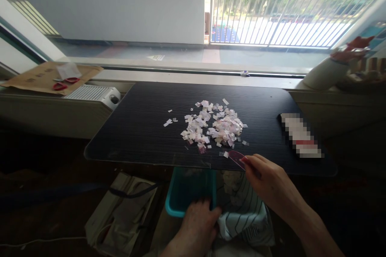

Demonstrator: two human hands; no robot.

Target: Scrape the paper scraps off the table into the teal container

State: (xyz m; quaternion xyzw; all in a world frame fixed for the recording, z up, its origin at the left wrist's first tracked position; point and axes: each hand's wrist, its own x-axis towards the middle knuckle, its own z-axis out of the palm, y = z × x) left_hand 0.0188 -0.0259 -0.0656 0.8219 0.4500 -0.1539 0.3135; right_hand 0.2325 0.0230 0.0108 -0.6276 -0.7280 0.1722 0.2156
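My right hand (268, 174) pinches a flat, translucent pink-purple plastic piece with a curved edge (237, 158); its exact kind I cannot make out. The tip of the piece lies at the table's front edge, close to a small white paper scrap (226, 154). Beyond it, a loose heap of white and pale pink paper scraps (227, 128) is spread on the black tabletop (135, 128). Below that edge, my left hand (197, 221) grips the near rim of a teal plastic tub (173, 204), fingers bent over it. Those fingertips are partly hidden.
Beside the tub sits a striped bag (241, 225) with pale scraps inside. A blurred-out dark-edged object (301, 136) lies at the table's right. Red-handled scissors (66, 83) rest on a brown envelope (39, 78) at left. An open box (126, 213) stands below.
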